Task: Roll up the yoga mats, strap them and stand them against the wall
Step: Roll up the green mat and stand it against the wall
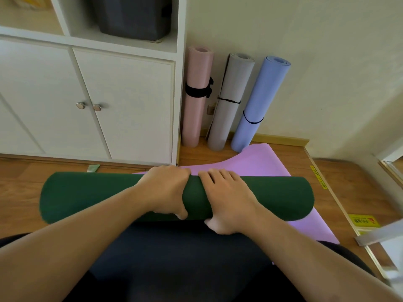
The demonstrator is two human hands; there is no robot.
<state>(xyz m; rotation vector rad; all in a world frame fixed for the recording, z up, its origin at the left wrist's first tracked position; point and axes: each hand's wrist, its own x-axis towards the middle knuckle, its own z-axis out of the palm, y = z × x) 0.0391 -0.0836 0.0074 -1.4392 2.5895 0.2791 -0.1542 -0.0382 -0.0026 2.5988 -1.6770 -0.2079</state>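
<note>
A dark green yoga mat [87, 195] lies rolled up sideways across the floor in front of my knees. My left hand [165, 190] and my right hand [226, 197] grip its middle side by side, fingers curled over the top and thumbs underneath. A purple mat [257, 160] lies flat on the floor under and beyond the roll. Against the wall stand a pink rolled mat [197, 99] with a wide black strap, a grey rolled mat [229, 105] and a blue rolled mat [257, 105], each tied with a thin black cord.
A white cabinet [122, 105] with two round knobs stands at the left, its side next to the pink mat. A dark bin [135, 16] sits on its open shelf. A yellow floor sticker [363, 221] and a metal threshold strip lie at the right.
</note>
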